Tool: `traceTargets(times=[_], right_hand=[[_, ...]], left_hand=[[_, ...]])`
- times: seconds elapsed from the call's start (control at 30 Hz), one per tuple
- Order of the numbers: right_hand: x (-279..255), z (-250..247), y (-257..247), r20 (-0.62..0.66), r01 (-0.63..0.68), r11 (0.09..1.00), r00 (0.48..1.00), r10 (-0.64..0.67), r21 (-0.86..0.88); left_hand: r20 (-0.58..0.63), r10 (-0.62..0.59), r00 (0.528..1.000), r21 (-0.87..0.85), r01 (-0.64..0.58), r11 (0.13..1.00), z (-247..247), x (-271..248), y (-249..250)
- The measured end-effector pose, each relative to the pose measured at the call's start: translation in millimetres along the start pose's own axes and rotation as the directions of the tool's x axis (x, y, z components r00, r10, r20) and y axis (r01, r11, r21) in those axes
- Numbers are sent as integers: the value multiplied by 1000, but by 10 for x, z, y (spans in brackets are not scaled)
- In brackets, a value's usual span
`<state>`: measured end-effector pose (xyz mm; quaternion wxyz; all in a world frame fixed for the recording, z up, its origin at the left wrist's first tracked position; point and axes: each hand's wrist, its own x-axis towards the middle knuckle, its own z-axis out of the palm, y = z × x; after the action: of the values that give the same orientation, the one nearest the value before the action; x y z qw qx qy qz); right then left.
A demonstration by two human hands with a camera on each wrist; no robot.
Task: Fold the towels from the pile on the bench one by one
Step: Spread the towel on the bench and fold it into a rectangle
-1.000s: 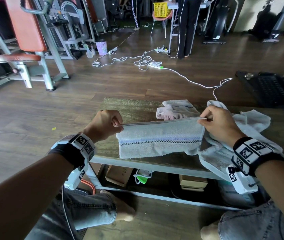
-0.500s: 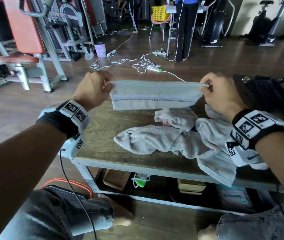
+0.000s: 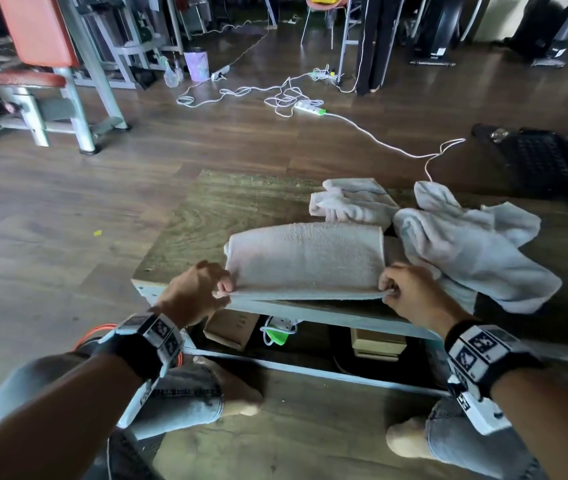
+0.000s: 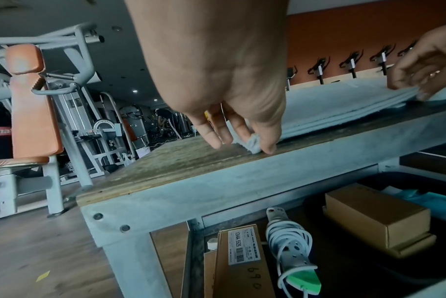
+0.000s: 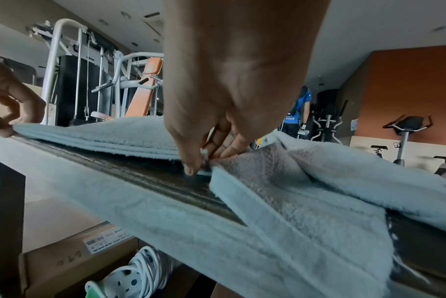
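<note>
Head view: folded towel lies flat on the wooden bench, beside the unfolded pile. Left hand and right hand each pinch a near corner, fingers curled.

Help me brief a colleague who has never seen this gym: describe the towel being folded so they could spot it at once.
Find the low wooden bench in the foreground. The towel being folded lies flat along its near edge, the left hand and right hand each pinching a near corner. Unlike the crumpled towels behind and to its right, it is a neat, layered rectangle.
</note>
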<state>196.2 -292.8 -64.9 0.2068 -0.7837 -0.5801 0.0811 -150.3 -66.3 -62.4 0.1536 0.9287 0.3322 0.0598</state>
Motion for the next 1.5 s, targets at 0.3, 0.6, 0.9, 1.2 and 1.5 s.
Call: traceTargets(times=[0.3,0.6,0.9,1.2,1.5], right_hand=[[35,-176,-313,25,6,957,1000,2,-288],[600,662,-883,-139,77,984,985,-100,-162],[541,917,-708,-130,-14,956,991,-25,-294],[503,873,-682,-138,-78,964,989,44,-253],[377,797,-540,-179,-251,921,962,204,-298]], left_hand=[[-107,81,991,20,-79,997,26,80,205],[-228,61,972,-92,-84,992,499,731,965],[-169,-38,985,39,46,998,763,695,844],[-137,-121,983,46,129,991,679,605,788],[-121,-290,949,-5,292,956,629,430,454]])
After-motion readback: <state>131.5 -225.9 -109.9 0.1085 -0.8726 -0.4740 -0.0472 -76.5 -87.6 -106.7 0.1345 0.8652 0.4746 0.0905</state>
